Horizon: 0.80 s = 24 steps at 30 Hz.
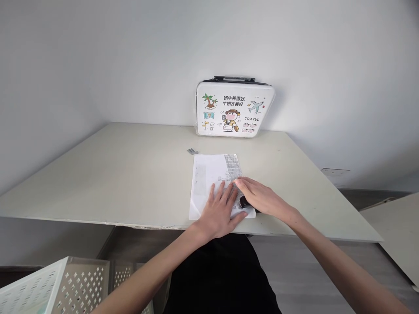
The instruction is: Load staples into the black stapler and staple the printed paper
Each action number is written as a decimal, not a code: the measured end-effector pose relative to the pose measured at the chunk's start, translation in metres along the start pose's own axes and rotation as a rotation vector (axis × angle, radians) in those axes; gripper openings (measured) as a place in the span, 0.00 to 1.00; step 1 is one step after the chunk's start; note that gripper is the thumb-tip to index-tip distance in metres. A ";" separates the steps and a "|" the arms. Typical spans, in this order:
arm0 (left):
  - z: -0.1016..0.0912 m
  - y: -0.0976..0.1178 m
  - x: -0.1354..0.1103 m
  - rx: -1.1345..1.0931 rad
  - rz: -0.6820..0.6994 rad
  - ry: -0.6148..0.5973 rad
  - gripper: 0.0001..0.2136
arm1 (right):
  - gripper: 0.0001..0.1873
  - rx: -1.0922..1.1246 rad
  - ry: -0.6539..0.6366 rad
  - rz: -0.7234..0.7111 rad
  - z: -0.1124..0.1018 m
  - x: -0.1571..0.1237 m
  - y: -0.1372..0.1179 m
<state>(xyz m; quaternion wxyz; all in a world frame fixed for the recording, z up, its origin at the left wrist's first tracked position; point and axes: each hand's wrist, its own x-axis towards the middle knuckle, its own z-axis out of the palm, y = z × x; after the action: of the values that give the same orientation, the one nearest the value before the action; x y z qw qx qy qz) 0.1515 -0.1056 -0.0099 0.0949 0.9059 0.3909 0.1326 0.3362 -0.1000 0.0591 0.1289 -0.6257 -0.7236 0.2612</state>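
Observation:
A sheet of white printed paper [204, 183] lies near the front edge of the table, with a grey grid pattern down its right side. My left hand [220, 211] rests flat on the lower part of the sheet, fingers spread, holding nothing. At the right edge of the paper, my right hand [258, 194] is closed over a small black stapler [244, 203]. Most of the stapler is hidden beneath that hand; its dark front end shows over the paper. Beyond the sheet's top left corner lie several small grey staple strips [192, 151].
A white case [235, 109] with cartoon prints and a black handle stands at the back of the pale table [131, 174], near the wall. White perforated baskets [81, 283] are below at the left. A wall socket [335, 172] is at the right.

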 end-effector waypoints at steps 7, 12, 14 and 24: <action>-0.001 0.002 0.000 -0.022 -0.004 -0.011 0.38 | 0.30 -0.067 -0.004 -0.036 0.003 0.002 0.002; 0.000 0.001 0.001 -0.030 0.000 -0.008 0.37 | 0.27 -0.170 0.006 -0.082 0.005 0.004 0.005; 0.002 0.000 0.001 -0.022 0.008 0.004 0.37 | 0.26 -0.189 0.011 -0.094 0.005 0.004 0.005; 0.001 0.002 0.001 -0.020 -0.002 0.008 0.37 | 0.28 -0.157 0.010 -0.066 0.006 0.004 0.002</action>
<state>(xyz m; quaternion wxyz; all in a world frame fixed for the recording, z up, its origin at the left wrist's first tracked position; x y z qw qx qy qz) 0.1539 -0.1064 -0.0099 0.1023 0.9041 0.3906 0.1401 0.3343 -0.0970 0.0525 0.0918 -0.6110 -0.7615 0.1960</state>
